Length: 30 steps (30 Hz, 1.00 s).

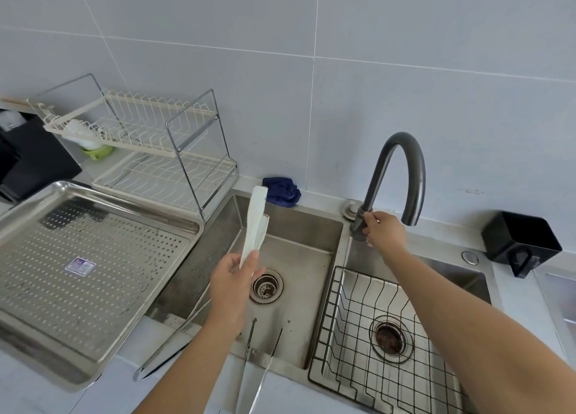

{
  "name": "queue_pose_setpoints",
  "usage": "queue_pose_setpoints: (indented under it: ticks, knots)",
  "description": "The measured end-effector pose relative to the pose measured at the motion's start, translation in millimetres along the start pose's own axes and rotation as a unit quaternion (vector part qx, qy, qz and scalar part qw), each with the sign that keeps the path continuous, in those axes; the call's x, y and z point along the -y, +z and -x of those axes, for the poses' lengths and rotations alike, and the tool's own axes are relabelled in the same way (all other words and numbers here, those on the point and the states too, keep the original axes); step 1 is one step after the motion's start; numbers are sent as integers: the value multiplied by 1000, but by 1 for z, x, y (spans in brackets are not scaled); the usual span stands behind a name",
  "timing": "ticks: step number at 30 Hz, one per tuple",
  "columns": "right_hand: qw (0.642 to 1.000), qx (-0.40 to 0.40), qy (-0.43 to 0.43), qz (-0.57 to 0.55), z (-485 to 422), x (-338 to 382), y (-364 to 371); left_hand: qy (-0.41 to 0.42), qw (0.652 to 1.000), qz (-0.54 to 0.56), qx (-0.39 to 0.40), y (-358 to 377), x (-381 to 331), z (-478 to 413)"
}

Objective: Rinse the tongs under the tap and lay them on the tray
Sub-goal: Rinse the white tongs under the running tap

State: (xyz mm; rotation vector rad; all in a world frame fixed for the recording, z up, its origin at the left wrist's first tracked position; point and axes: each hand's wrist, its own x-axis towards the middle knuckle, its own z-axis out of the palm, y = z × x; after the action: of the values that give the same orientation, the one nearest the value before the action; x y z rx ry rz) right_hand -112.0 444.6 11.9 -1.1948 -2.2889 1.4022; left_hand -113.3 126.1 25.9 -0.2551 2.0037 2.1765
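Note:
My left hand (232, 289) is shut on the lower end of a pair of white tongs (255, 223), which point up and away over the left sink basin (296, 236). The fingers of my right hand (385, 231) rest on the handle at the base of the dark curved tap (405, 164). No water shows at the spout, which hangs over the right basin. The perforated steel tray (187, 223) sits on the counter left of the sink, with only a sticker on it.
Two metal tongs lie at the sink, one (261, 367) over the front edge, one (174, 342) along the left edge. A black wire basket (374, 335) fills the right basin. Dish rack (156, 145) and blue cloth (282, 190) stand behind; a black container (520, 242) is right.

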Motion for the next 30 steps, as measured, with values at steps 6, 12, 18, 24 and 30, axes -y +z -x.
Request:
queue_pose_setpoints:
  ticks: [6, 12, 18, 24, 30]
  knots:
    - [998, -18, 26, -53, 2, -2, 4, -57, 988, 138, 48, -1, -14, 6]
    - [998, -28, 16, -55, 5, -3, 7, -63, 980, 164, 90, -1, -12, 13]
    - [999, -36, -9, -26, 9, -7, 11, -59, 982, 154, 97, -2, -6, 16]
    - [999, -43, -14, -20, 10, -9, 12, -63, 984, 137, 93, -2, -4, 15]
    - [998, -61, -4, -16, 14, -15, 19, -60, 984, 136, 97, -2, -5, 16]
